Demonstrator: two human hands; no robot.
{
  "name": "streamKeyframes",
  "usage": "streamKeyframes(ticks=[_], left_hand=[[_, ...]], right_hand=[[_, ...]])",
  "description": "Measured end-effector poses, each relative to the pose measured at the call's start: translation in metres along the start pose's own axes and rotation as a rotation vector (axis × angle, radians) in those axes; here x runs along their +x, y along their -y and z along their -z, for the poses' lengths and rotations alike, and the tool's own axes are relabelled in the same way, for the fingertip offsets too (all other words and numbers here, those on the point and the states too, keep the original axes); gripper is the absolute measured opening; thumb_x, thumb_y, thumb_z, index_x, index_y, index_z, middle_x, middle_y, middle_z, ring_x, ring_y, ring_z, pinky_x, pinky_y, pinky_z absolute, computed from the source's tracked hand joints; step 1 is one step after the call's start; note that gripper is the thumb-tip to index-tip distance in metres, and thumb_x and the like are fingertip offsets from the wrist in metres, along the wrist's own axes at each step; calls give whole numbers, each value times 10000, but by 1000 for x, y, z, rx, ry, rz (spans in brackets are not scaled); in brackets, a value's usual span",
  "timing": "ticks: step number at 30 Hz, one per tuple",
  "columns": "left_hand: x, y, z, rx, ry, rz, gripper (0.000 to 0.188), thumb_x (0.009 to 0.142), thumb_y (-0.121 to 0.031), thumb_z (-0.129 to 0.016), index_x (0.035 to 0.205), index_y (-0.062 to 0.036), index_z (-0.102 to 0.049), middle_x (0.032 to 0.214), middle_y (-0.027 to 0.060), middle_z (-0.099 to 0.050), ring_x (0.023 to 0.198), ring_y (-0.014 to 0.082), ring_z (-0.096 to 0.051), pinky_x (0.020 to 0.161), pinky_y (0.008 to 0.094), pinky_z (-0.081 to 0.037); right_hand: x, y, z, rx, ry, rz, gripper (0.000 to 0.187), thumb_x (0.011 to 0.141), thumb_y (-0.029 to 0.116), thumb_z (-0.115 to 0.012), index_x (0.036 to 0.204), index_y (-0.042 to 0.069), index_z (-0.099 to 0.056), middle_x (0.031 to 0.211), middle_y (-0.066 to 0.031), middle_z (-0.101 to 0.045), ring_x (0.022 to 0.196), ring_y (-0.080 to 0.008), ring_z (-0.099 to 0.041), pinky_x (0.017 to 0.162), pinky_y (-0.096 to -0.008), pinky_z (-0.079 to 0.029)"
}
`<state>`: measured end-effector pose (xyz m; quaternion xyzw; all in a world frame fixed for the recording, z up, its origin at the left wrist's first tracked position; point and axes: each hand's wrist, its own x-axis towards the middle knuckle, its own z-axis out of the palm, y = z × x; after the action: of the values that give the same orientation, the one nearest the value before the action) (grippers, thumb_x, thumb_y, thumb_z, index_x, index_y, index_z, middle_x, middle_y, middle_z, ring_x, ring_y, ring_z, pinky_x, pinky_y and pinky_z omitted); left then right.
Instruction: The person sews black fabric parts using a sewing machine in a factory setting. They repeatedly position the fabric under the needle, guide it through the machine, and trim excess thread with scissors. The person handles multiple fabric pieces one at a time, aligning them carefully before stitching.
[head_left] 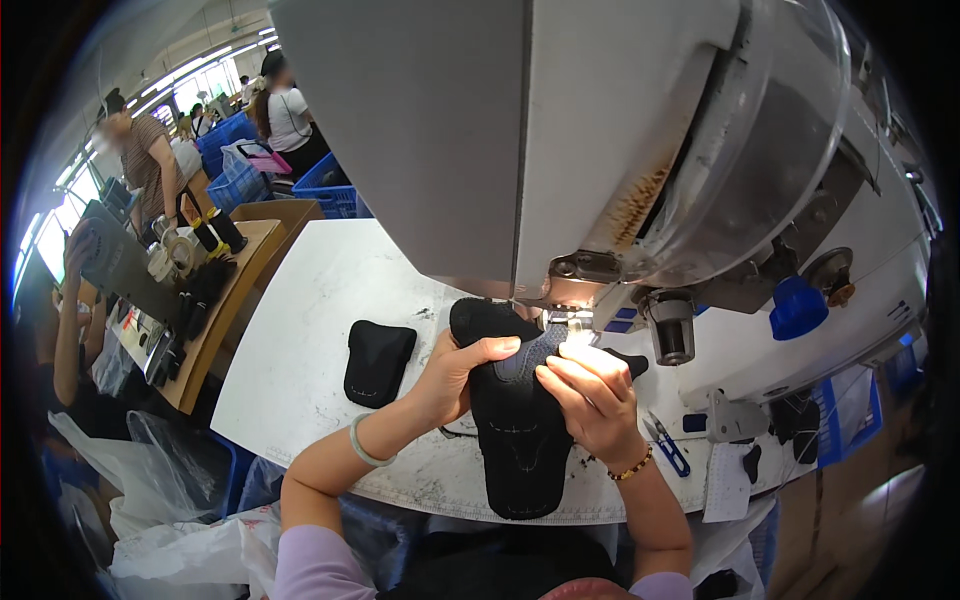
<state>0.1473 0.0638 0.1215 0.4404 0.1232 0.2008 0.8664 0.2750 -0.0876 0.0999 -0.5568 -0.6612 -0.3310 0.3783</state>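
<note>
Under the lit needle area of a sewing machine [420, 140] lies a long black padded fabric piece [522, 455], with white stitch lines and a grey mesh patch [520, 362] near its top. My left hand [452, 372] grips its left edge, thumb pressed on top beside the patch. The thumb and fingers of my right hand [592, 398] pinch together at the patch's right side, close to the needle; their tips are partly washed out by the lamp. To the left rests a smaller folded black padded piece [380, 362], apart from both hands.
Blue-handled thread snips [668, 446] and a sheet of paper [727, 482] lie on the white table [290, 330] at right. The machine head overhangs the far side. Plastic bags [160, 480] hang at the near left. Co-workers and blue crates [328, 186] are behind.
</note>
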Motion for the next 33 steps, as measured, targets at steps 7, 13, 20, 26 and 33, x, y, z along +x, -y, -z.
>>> streamKeyframes(ticks=[7, 13, 20, 26, 33], left_hand=[[-8, 15, -9, 328, -24, -244, 236, 835, -114, -660, 1025, 14, -601, 949, 57, -647, 835, 114, -607, 764, 253, -498], [-15, 26, -21, 382, -64, -285, 220, 853, -143, -661, 1012, -2, -607, 903, 24, -644, 809, 81, -579, 735, 233, -474], [-20, 34, -34, 461, -126, -369, 226, 857, -129, -657, 1028, -3, -581, 902, 21, -641, 813, 76, -568, 738, 231, -462], [-13, 30, -35, 418, -113, -380, 255, 851, -106, -652, 1064, 2, -564, 905, 31, -642, 821, 85, -575, 744, 236, -466], [-5, 16, -31, 397, -119, -318, 272, 822, -96, -661, 1064, -12, -568, 912, 38, -631, 826, 110, -587, 759, 240, -471]], right_hand=[[-8, -19, 5, 97, -10, -82, 223, 727, 70, -671, 948, 90, -693, 974, -24, -652, 959, -215, -592, 851, -330, -469], [-3, -32, 13, 254, 47, -169, 156, 728, 89, -676, 881, 92, -706, 992, -44, -674, 903, -196, -607, 793, -305, -484], [-4, -44, 14, 524, 43, -311, 192, 741, 6, -633, 904, 76, -705, 1003, -86, -684, 878, -191, -623, 782, -295, -485], [-5, -45, 13, 435, 59, -290, 226, 713, -21, -650, 911, 72, -703, 1019, -92, -683, 876, -181, -627, 770, -284, -491], [-6, -45, 13, 357, 99, -289, 315, 713, -81, -589, 955, 82, -707, 1027, -88, -679, 876, -185, -633, 771, -282, -497]])
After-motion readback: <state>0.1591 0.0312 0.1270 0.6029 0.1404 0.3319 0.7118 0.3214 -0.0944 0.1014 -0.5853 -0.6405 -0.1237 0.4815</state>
